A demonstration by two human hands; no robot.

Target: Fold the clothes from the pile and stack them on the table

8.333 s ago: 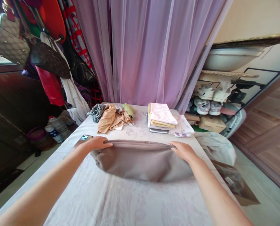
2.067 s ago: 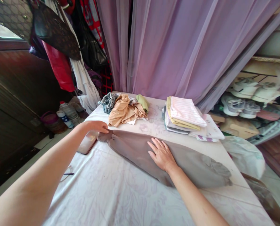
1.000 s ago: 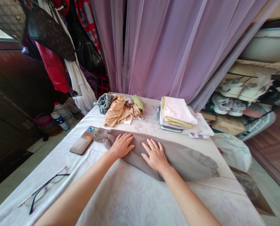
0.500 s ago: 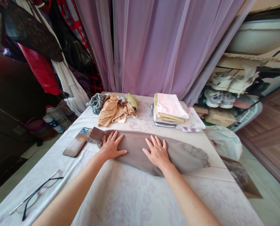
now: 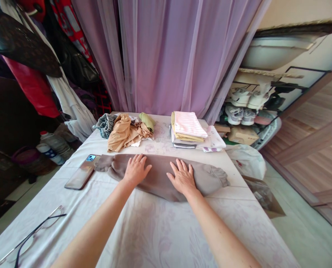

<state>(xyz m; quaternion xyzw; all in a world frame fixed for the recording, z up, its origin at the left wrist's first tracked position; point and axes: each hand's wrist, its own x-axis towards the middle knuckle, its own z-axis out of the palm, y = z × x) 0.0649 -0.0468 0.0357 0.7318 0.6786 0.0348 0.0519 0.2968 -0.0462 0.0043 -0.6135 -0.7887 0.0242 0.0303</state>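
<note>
The brownish-grey garment (image 5: 158,182) looks soft, light and floppy beneath my left hand (image 5: 136,171) and right hand (image 5: 183,179), which rest flat and apart on it, the gathered end (image 5: 104,163) just left of them probably its firmest hold.

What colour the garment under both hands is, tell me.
The garment is plain brownish grey, best seen in the head view, the only one here.
</note>
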